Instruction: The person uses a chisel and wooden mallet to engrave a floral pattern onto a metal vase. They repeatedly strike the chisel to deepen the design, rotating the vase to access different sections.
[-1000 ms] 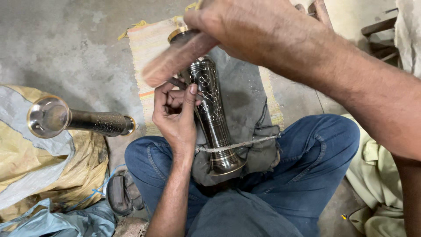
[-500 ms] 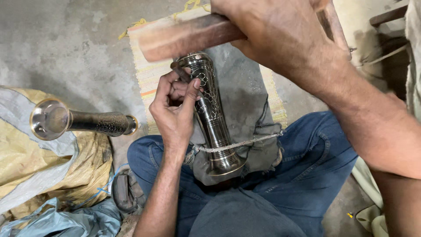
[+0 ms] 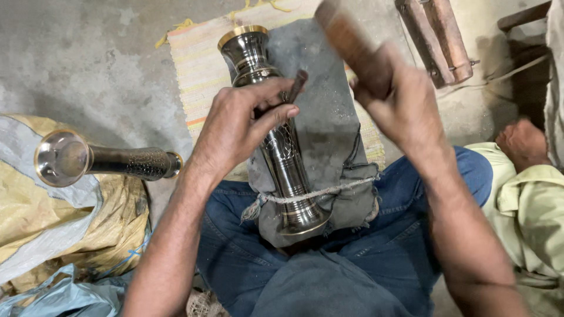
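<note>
Centrally, the left hand [image 3: 241, 126] pinched a small punch [image 3: 295, 86] against the engraved metal vase [image 3: 276, 135], tied across the lap; the right hand [image 3: 399, 100] gripped a raised wooden mallet [image 3: 346, 35].

The left hand [image 3: 241, 126] comes in from the lower left, its bare forearm rising diagonally up the view. The back of the hand faces the camera, the wrist bent slightly, and the fingers [image 3: 276, 114] and thumb curl together in a closed pinch around something thin. The right hand [image 3: 399, 100] enters from the lower right on a long, bare forearm that slants up and to the left. Its fist is clenched in a full grip, knuckles turned toward the camera, raised above and to the right of the left hand, well apart from it.
</note>
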A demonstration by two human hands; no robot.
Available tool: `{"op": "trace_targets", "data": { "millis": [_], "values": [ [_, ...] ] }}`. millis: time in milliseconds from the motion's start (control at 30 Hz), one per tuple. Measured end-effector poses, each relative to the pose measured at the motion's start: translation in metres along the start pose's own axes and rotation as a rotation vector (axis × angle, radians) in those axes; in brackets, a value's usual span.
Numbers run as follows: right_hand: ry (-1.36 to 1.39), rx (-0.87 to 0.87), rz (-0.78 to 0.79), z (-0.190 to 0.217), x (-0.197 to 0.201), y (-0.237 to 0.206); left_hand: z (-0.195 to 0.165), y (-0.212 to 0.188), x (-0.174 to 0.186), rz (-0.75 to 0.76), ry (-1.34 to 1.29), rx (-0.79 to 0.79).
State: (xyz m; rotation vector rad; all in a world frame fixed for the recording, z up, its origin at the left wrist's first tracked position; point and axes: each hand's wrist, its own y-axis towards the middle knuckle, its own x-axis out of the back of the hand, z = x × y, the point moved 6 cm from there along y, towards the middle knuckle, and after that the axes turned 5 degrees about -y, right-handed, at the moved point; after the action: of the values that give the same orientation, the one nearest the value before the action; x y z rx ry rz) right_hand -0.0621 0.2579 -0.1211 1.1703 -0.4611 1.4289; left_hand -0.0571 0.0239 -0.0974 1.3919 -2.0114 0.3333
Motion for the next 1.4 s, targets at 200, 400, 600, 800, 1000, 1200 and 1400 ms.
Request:
{"op": "trace_targets", "data": {
  "millis": [200, 400, 600, 800, 1000, 1200, 1400],
  "values": [
    [0.100, -0.199, -0.098, -0.011, -0.018, -0.046, -0.013, 0.010, 0.000, 0.171, 0.026, -0.133],
    [0.132, -0.186, -0.154, -0.012, -0.026, -0.062, -0.019, 0.007, -0.005, 0.238, 0.106, -0.170],
    [0.115, -0.193, -0.172, -0.011, -0.015, -0.051, -0.016, -0.007, 0.000, 0.116, 0.031, -0.219],
    [0.211, 0.040, -0.188, 0.007, 0.015, 0.004, 0.005, -0.024, 0.003, -0.187, -0.332, 0.085],
    [-0.159, 0.451, -0.103, 0.061, 0.042, 0.046, 0.010, -0.031, -0.002, -0.303, -0.322, 0.068],
    [-0.365, 0.615, -0.074, 0.088, 0.053, 0.078, 0.017, -0.045, -0.012, -0.539, -0.470, 0.150],
    [-0.521, 0.745, 0.006, 0.121, 0.050, 0.092, 0.022, -0.061, -0.023, -0.746, -0.481, 0.186]
  ]
}}
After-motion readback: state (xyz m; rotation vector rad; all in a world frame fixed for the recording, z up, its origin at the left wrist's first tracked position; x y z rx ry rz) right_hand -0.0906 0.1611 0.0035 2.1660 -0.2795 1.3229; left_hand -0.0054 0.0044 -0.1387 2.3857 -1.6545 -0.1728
